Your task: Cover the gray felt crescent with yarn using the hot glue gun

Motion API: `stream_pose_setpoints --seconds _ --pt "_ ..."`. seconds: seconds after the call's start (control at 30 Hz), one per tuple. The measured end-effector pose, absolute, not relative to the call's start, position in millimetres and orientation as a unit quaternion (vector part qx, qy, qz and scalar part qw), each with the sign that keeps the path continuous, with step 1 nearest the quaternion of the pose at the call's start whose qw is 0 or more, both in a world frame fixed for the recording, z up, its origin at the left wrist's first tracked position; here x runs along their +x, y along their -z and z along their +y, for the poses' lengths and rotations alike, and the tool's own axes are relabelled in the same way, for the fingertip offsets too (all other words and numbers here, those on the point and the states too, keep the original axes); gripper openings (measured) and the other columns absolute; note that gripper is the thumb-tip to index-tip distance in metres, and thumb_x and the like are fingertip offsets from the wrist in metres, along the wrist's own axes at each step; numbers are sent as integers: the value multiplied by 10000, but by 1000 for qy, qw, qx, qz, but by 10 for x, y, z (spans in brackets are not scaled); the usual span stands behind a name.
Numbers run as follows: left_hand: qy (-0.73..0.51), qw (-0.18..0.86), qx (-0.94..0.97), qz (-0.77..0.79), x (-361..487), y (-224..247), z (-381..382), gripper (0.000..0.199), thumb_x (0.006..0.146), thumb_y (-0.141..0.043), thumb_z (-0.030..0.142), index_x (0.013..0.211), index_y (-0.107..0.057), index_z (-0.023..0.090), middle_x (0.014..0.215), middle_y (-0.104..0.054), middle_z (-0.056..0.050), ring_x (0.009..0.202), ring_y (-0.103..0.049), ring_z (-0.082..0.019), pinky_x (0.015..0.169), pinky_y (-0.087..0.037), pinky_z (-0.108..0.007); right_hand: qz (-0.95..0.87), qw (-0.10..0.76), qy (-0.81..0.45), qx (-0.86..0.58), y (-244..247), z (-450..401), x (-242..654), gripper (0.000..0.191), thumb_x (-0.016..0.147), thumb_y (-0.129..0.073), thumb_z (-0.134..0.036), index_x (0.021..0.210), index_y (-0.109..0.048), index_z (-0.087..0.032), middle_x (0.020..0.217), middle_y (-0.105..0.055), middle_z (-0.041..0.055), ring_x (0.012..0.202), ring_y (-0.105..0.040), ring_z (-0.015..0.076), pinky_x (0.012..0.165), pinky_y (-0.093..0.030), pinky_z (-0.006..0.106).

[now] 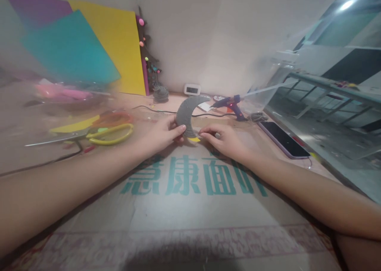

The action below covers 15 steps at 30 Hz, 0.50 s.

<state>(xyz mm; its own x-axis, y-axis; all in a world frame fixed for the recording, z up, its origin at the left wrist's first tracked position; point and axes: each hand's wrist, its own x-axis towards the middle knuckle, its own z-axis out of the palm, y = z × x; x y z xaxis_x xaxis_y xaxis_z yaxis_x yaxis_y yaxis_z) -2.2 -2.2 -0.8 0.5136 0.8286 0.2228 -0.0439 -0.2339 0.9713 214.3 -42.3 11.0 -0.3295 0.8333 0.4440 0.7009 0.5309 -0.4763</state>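
Grey crescent cutout looks light, fairly stiff; left hand pinches its lower curve, where I'd grip; right fingertips close together, hold unclear.

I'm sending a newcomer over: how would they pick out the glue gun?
Start at the pale wall behind the tabletop, then find the small white-framed display at its foot. Right of that, beyond the right hand, is the dark blue, pistol-shaped glue gun. Unlike the flat phone nearby, it shows a small red light.

So yeah, the pale sheet reads 康面 in big teal characters, just nearer than the grey crescent; outer ones are partly hidden.
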Motion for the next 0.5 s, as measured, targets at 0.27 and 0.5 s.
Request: stream_pose_setpoints --seconds 0.27,0.5 --pt "-397 582 648 290 -23 -33 -59 225 809 -669 323 978 -625 181 814 -625 -8 570 -521 -77 538 -441 -195 -813 357 -99 -449 -109 -420 2166 215 928 -492 -201 1055 -665 -199 1013 -717 64 907 -646 188 801 -488 322" --pt "-404 581 636 306 -31 -19 -47 296 787 -696 366 1000 -617 176 891 -634 -24 598 -538 -75 576 -464 -206 -774 442 -37 -453 -111 -459 2178 125 927 -517 -309 997 -541 -208 933 -612 56 757 -559 161 662 -456 287"
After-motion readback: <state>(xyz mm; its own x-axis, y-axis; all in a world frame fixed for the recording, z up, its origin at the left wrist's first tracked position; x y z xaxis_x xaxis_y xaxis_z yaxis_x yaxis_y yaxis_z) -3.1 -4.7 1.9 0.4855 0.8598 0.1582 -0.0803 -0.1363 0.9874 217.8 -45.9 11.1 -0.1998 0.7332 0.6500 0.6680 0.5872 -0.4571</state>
